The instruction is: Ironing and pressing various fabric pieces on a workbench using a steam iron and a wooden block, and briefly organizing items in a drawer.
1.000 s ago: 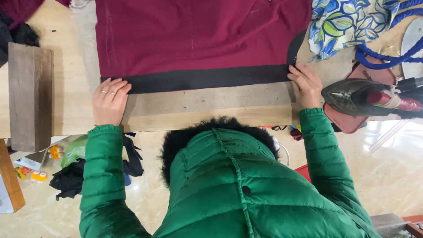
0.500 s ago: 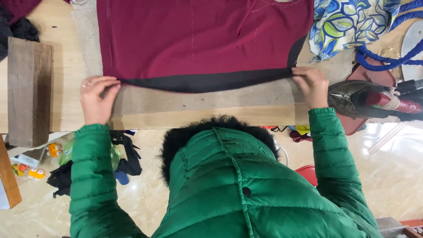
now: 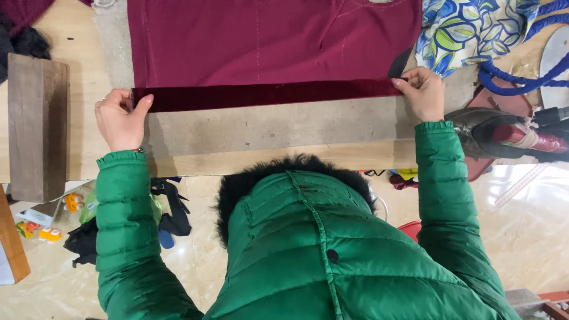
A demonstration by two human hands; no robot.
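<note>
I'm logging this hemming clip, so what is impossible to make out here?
Head view only:
- Maroon fabric: upper part cut off by the top edge.
- Left hand fingers: tips hidden beneath the folded dark velvet hem strip.
- Grey clothes iron: cut off by the right edge.

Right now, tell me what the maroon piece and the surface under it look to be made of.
Maroon cloth: soft woven or knit fabric, matte; its folded hem looks darker, perhaps velvety. Pad beneath: grey felt-like padding, scuffed. Table: pale wood, grain visible.

A cloth (image 3: 267, 47) lies on the table (image 3: 89, 89), a plank (image 3: 38, 124) left, an iron (image 3: 504, 133) right.
</note>
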